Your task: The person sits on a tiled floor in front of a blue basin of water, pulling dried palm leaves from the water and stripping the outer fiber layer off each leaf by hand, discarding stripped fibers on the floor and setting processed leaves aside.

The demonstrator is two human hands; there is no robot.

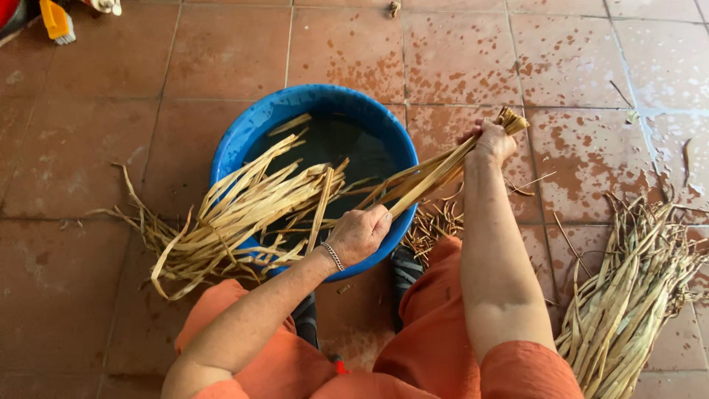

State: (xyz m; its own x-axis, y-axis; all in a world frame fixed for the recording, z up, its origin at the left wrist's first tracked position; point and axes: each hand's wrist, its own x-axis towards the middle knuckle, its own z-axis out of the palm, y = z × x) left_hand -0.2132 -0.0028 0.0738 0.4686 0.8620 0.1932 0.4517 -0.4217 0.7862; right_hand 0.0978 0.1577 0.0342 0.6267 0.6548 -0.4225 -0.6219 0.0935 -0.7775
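A round blue basin (244,133) with dark water sits on the tiled floor in front of me. A bundle of pale dried plant strips (244,207) lies across it, its loose ends fanning out over the left rim. My right hand (489,140) grips the bundle's gathered end, raised beyond the basin's right rim. My left hand (360,233) closes around the strips at the near rim. A thin bracelet circles my left wrist.
A second heap of dried strips (628,295) lies on the floor at my right. Short scraps (432,222) are scattered by the basin's right side. The reddish tiles are wet and speckled. A yellow brush (55,21) is at the top left corner.
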